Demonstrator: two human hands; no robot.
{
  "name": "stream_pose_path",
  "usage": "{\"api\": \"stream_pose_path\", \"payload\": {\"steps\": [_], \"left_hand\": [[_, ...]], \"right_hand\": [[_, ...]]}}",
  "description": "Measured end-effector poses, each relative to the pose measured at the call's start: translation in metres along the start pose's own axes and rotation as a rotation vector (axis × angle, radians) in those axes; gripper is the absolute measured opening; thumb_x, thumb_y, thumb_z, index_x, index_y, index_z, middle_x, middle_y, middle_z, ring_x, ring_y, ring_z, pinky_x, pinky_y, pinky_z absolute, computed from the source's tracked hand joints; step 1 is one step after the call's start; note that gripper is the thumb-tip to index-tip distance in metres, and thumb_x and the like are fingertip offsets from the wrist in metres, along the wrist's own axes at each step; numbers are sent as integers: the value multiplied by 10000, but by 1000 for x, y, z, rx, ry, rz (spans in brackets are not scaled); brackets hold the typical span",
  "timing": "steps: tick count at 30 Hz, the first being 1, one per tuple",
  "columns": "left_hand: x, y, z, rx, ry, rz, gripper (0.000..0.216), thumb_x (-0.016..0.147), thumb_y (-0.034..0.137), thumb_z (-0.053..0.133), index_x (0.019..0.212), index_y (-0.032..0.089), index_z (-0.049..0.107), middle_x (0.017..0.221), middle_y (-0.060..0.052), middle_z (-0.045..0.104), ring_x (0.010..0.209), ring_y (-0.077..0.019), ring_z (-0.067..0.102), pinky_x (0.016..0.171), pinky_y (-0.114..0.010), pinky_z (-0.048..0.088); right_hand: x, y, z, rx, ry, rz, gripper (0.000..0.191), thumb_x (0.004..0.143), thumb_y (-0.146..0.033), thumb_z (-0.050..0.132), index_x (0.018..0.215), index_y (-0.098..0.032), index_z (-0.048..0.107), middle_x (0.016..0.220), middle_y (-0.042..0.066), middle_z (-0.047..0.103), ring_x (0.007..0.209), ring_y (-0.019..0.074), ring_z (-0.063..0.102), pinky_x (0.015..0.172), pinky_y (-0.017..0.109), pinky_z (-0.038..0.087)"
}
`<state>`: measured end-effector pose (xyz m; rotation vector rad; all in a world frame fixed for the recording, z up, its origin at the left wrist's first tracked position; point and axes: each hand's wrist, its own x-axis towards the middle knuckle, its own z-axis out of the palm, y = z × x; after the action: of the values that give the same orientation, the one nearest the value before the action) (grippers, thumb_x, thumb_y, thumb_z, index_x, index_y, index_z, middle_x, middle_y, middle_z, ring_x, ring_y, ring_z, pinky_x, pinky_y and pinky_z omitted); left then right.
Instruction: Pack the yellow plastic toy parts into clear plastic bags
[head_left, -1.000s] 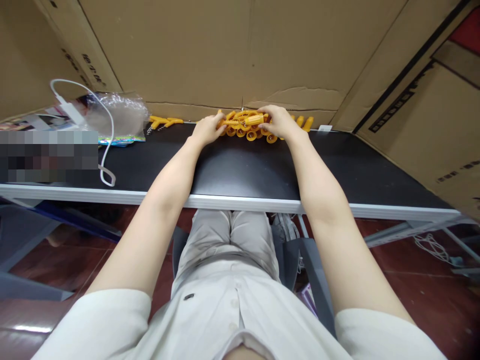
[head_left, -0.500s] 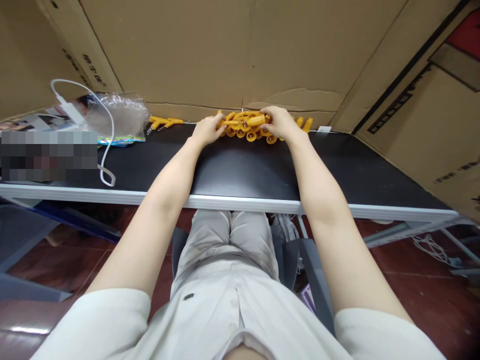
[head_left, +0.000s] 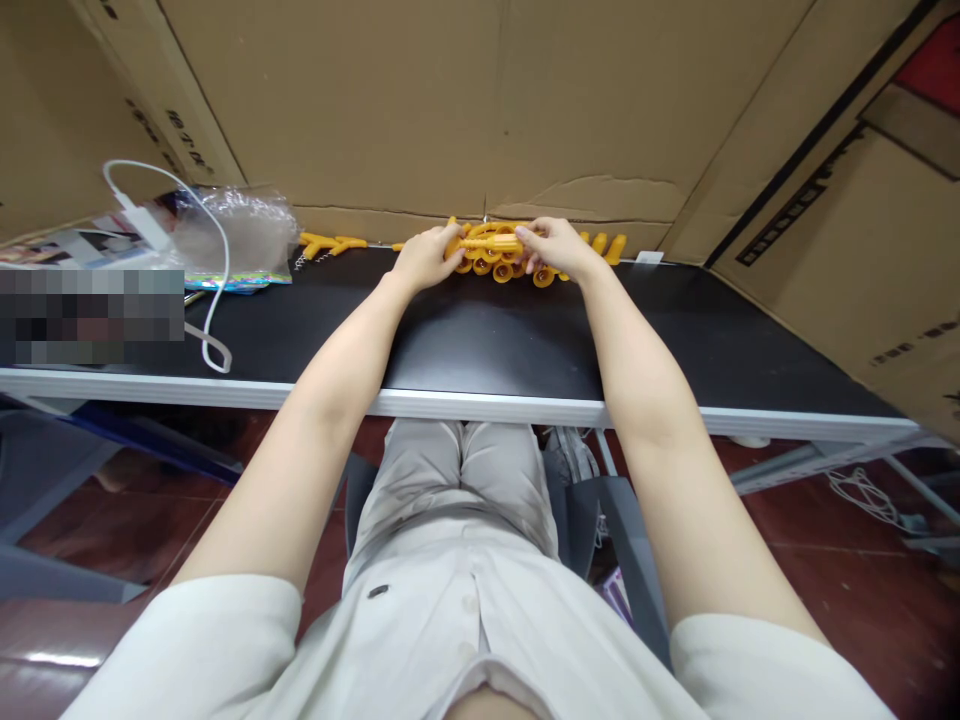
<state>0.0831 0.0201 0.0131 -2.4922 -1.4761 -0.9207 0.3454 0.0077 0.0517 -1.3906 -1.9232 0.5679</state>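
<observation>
My left hand (head_left: 433,257) is closed around the handle end of a yellow corkscrew at the back of the black table. My right hand (head_left: 556,250) pinches a yellow ribbed sleeve (head_left: 501,243) from its right end. Corkscrew and sleeve lie in one line between the hands, with no bare metal spiral visible between them. Several yellow round-ended pieces (head_left: 503,272) sit in a cluster just below and behind the hands. Part of that cluster is hidden by my fingers. More yellow pieces (head_left: 616,249) stand right of my right hand.
Yellow-handled corkscrews (head_left: 330,243) with bare spirals lie at the back left. Nearby are a clear plastic bag (head_left: 247,235) and a white cable (head_left: 225,250). Cardboard walls (head_left: 480,110) enclose the back and sides of the black table (head_left: 495,340).
The spiral that showed between my hands is now hidden, as the corkscrew and sleeve have come together. My left hand has shifted slightly right, and my right fingers have moved round the sleeve's end.
</observation>
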Motion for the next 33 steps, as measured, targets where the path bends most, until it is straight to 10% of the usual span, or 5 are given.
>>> {"api": "stream_pose_path", "payload": {"steps": [11, 23, 33], "left_hand": [[0, 0, 1, 24, 22, -55, 452, 944, 277, 634, 1388, 222, 702, 1120, -135, 821, 1141, -366, 747, 1002, -447, 572], [1, 4, -1, 24, 25, -56, 440, 946, 277, 649, 1378, 227, 716, 1119, -128, 820, 1168, -377, 745, 1019, -457, 562], [2, -1, 1, 16, 5, -88, 415, 949, 282, 664, 1357, 238, 724, 1143, -129, 813, 1177, -390, 727, 1052, -488, 560]], "right_hand": [[-14, -16, -4, 62, -73, 13, 509, 824, -659, 925, 1048, -246, 728, 892, 83, 809, 882, 310, 804, 891, 545, 702], [-1, 0, 6, 155, -68, 69, 937, 787, -1116, 474, 856, -228, 763, 563, 67, 641, 746, 347, 794, 864, 597, 688], [-12, -6, -12, 127, -141, 81, 585, 807, -524, 985, 1271, -235, 779, 1062, 75, 854, 909, 307, 846, 794, 429, 716]]}}
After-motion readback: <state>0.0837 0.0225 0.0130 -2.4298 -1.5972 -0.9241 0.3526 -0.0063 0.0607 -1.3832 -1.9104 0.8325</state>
